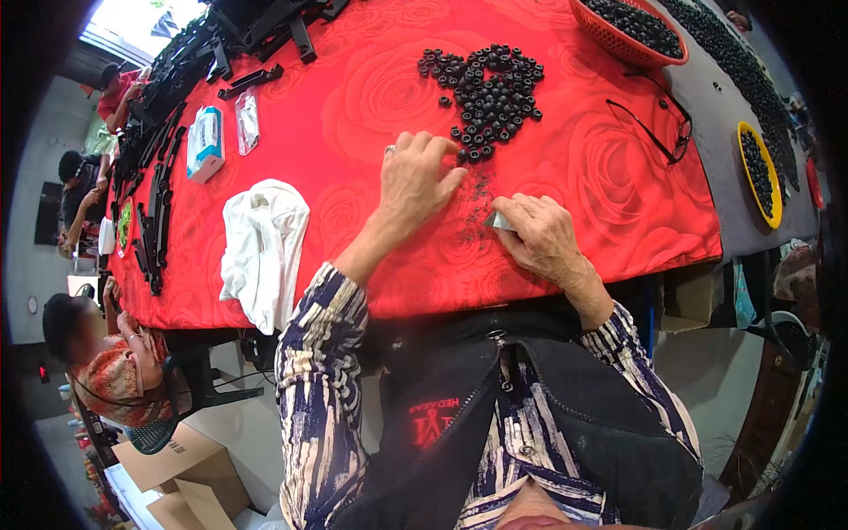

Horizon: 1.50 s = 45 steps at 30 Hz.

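A loose pile of small black ring-shaped parts (pixel 495 93) lies on the red tablecloth in front of me. My left hand (pixel 415 179) is at the pile's near edge, its thumb and index finger apart beside one black part (pixel 462 157). Whether they touch it I cannot tell. To the right, my right hand (pixel 537 231) is closed around a small flat grey tool (pixel 501 221) whose tip points left; the rest is hidden in the fingers. Between the hands, fine black scraps (pixel 480 196) are strewn on the cloth.
A red basket (pixel 609 34) and a yellow tray (pixel 770 208) hold more black parts at right. Eyeglasses (pixel 676 155) lie near them. At left are a white cloth (pixel 263 256), a blue-white box (pixel 206 146) and long black pieces (pixel 159 208). Other people sit beyond the left edge.
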{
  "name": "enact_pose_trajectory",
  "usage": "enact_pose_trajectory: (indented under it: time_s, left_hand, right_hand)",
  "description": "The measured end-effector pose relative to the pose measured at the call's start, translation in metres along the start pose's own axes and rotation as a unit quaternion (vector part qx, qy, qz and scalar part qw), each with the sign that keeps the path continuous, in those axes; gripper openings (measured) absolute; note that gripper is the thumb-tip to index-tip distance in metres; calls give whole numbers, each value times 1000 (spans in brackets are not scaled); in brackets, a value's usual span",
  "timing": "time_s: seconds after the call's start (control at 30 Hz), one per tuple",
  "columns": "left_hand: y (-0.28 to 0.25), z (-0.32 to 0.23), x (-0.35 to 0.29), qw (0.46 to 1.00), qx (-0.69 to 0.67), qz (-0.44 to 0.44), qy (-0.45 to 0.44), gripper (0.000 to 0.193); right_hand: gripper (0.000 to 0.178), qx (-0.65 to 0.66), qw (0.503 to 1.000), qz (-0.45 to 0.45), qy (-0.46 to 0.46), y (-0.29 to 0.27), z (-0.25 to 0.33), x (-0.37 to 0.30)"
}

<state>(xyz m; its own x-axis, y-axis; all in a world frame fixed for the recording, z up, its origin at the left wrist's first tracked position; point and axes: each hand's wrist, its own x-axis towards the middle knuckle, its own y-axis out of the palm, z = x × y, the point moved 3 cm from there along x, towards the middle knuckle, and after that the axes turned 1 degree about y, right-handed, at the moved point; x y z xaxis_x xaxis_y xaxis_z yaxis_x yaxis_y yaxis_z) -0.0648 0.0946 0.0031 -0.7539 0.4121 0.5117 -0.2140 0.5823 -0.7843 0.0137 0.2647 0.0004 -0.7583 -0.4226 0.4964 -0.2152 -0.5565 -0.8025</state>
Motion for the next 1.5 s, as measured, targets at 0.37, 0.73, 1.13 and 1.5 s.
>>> enact_pose_trajectory:
  time_s: [0.37,0.73,1.13,1.5]
  left_hand:
    - [14,-2,7,999,2,19,-32,16]
    - [9,3,2,857,-472,-31,-205,14]
    - [4,10,-9,594,-770,-13,-233,17]
    - [10,13,-11,558,-784,34,-269,19]
  right_hand:
    - [25,3,1000,11,6,-4,3,-1]
    - [21,208,971,73,96,-25,-8,3]
    - [22,294,945,103,98,-24,-24,89]
    - [19,436,886,71,139,5,-35,84]
